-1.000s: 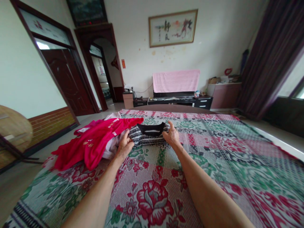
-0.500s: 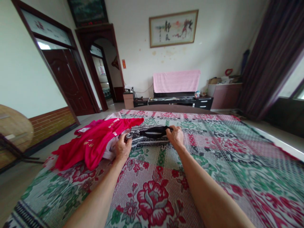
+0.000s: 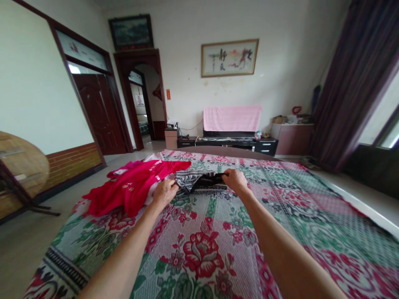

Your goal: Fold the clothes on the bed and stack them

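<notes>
A black-and-white patterned garment (image 3: 189, 181) is stretched between my two hands above the flowered cloth (image 3: 202, 253). My left hand (image 3: 164, 192) pinches its left end, fingers closed. My right hand (image 3: 236, 180) grips a black part of it at the right end. The garment sags in the middle and shows a dark opening or inside; its exact kind I cannot make out. Left of it lies a red garment (image 3: 137, 185) with pale lettering, next to my left hand, with whitish cloth partly beneath it.
The flowered cloth covers a table whose brown far edge (image 3: 218, 151) shows. Beyond stands a low black cabinet (image 3: 264, 146), with a pink towel (image 3: 232, 119) draped above it. A round wooden tabletop (image 3: 23, 170) leans at the left; a dark curtain (image 3: 346, 87) hangs at the right.
The garment's left part has been turned over, so more pattern and less of the dark opening shows. My hands stay on its two ends. The view has tilted up slightly.
</notes>
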`<state>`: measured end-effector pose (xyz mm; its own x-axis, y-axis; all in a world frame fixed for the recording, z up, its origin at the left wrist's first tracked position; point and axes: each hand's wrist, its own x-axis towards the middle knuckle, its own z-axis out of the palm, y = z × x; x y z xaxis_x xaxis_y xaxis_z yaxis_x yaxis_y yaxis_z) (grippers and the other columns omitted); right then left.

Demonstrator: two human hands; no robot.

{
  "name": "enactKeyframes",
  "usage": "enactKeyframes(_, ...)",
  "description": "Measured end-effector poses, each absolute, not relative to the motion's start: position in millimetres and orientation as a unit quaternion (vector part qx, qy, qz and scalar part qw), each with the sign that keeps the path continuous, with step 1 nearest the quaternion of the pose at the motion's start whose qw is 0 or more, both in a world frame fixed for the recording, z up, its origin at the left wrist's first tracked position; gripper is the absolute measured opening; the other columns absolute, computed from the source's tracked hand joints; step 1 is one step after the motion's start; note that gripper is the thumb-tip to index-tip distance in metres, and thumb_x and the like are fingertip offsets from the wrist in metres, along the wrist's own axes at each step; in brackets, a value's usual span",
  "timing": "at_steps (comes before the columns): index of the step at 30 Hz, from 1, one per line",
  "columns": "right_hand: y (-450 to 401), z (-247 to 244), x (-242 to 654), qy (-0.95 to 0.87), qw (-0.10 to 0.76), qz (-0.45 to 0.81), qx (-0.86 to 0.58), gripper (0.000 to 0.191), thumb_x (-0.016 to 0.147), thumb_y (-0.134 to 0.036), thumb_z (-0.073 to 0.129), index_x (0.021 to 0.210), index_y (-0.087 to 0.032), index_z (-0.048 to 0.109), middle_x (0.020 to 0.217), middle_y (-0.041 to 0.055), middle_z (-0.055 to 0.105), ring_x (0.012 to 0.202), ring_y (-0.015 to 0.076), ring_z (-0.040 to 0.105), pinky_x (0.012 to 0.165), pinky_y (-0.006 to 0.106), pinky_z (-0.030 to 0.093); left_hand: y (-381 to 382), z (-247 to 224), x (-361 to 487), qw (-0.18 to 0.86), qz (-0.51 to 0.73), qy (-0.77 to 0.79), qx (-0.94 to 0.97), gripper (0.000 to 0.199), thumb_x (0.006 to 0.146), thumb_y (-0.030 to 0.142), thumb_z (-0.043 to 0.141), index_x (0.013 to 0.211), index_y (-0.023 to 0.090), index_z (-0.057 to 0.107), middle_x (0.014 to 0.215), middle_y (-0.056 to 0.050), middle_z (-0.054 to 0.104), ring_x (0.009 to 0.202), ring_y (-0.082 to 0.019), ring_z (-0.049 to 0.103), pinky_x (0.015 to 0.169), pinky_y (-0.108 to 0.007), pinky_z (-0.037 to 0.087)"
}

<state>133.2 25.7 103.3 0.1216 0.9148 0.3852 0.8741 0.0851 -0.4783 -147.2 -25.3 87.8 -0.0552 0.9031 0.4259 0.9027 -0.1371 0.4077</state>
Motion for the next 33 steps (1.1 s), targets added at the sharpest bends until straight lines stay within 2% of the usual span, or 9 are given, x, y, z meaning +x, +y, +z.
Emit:
enactKeyframes(3, 22, 143, 133, -0.613, 0.463, 0.091, -0.634, 0.025, 0.079, -0.026, 0.049, 0.088, -0.017, 0.071, 0.063, 0.0028, 0.066, 0.065, 0.0162, 0.062, 0.062, 0.024, 0.043, -29, 124, -149, 0.023, 0.379, 0.678, 0.629, 0.026, 0.08, 0.029, 0.045, 0.068, 0.019, 0.065, 0.057, -0.003, 0.064, 0.066, -0.018, 0.063, 0.062, -0.025, 0.043)
enactKeyframes(7, 6, 205, 123, -0.544, 0.69, 0.226, -0.421, 0.031, 0.078, -0.036, 0.049, 0.095, -0.015, 0.063, 0.053, -0.0039, 0.058, 0.046, 0.0102, 0.052, 0.048, 0.02, 0.039, -38, 182, -146, 0.105, 0.605, 0.603, 0.51, 0.024, 0.077, 0.034, 0.044, 0.076, 0.018, 0.062, 0.049, 0.001, 0.059, 0.049, -0.015, 0.059, 0.048, -0.023, 0.042)
enactKeyframes(10, -17, 245, 118, -0.53, 0.746, 0.26, -0.307, 0.023, 0.075, -0.038, 0.054, 0.083, -0.017, 0.061, 0.046, -0.0077, 0.049, 0.04, 0.0071, 0.046, 0.043, 0.017, 0.035, -51, 219, -141, 0.202, 0.736, 0.477, 0.436, 0.022, 0.07, 0.036, 0.051, 0.076, 0.017, 0.059, 0.047, 0.004, 0.055, 0.039, -0.012, 0.053, 0.039, -0.02, 0.037)
enactKeyframes(14, -33, 263, 120, -0.546, 0.75, 0.216, -0.305, 0.022, 0.075, -0.036, 0.052, 0.08, -0.017, 0.062, 0.047, -0.007, 0.048, 0.039, 0.0068, 0.042, 0.041, 0.018, 0.033, -62, 231, -139, 0.295, 0.753, 0.414, 0.417, 0.021, 0.064, 0.038, 0.056, 0.067, 0.017, 0.054, 0.041, 0.006, 0.048, 0.031, -0.008, 0.042, 0.033, -0.018, 0.028)
enactKeyframes(18, -18, 234, 129, -0.601, 0.629, 0.07, -0.488, 0.026, 0.074, -0.031, 0.05, 0.085, -0.016, 0.069, 0.062, 0.0007, 0.064, 0.056, 0.0127, 0.056, 0.052, 0.022, 0.04, -54, 195, -145, 0.251, 0.627, 0.552, 0.488, 0.022, 0.071, 0.039, 0.052, 0.066, 0.017, 0.056, 0.035, 0.005, 0.044, 0.03, -0.01, 0.041, 0.034, -0.019, 0.029)
enactKeyframes(23, 6, 152, 137, -0.752, 0.182, 0.051, -0.631, 0.023, 0.072, -0.024, 0.053, 0.075, -0.015, 0.075, 0.071, 0.0088, 0.072, 0.071, 0.0182, 0.065, 0.058, 0.022, 0.04, -43, 129, -153, 0.197, 0.203, 0.708, 0.647, 0.017, 0.073, 0.027, 0.05, 0.066, 0.017, 0.061, 0.035, 0.001, 0.05, 0.035, -0.015, 0.05, 0.039, -0.022, 0.036)
enactKeyframes(28, 15, 89, 134, -0.724, 0.113, 0.034, -0.679, 0.036, 0.078, -0.031, 0.053, 0.095, -0.007, 0.074, 0.094, 0.0208, 0.071, 0.085, 0.0243, 0.067, 0.06, 0.025, 0.041, -36, 80, -154, 0.162, 0.15, 0.717, 0.661, 0.022, 0.075, 0.029, 0.053, 0.085, 0.017, 0.069, 0.055, -0.003, 0.064, 0.051, -0.016, 0.061, 0.05, -0.022, 0.043)
enactKeyframes(30, 16, 80, 132, -0.737, 0.094, 0.058, -0.667, 0.034, 0.079, -0.03, 0.054, 0.094, -0.007, 0.075, 0.092, 0.0206, 0.072, 0.08, 0.0228, 0.067, 0.058, 0.024, 0.04, -32, 69, -152, 0.189, 0.154, 0.7, 0.672, 0.026, 0.076, 0.03, 0.054, 0.095, 0.019, 0.068, 0.063, -0.002, 0.068, 0.055, -0.015, 0.063, 0.051, -0.021, 0.044)
enactKeyframes(33, 16, 79, 127, -0.752, 0.075, 0.082, -0.65, 0.029, 0.079, -0.022, 0.052, 0.088, -0.009, 0.076, 0.087, 0.0171, 0.073, 0.071, 0.0185, 0.064, 0.055, 0.023, 0.037, -26, 62, -146, 0.222, 0.144, 0.666, 0.698, 0.023, 0.076, 0.025, 0.053, 0.09, 0.019, 0.07, 0.07, -0.002, 0.07, 0.059, -0.014, 0.063, 0.052, -0.02, 0.044)
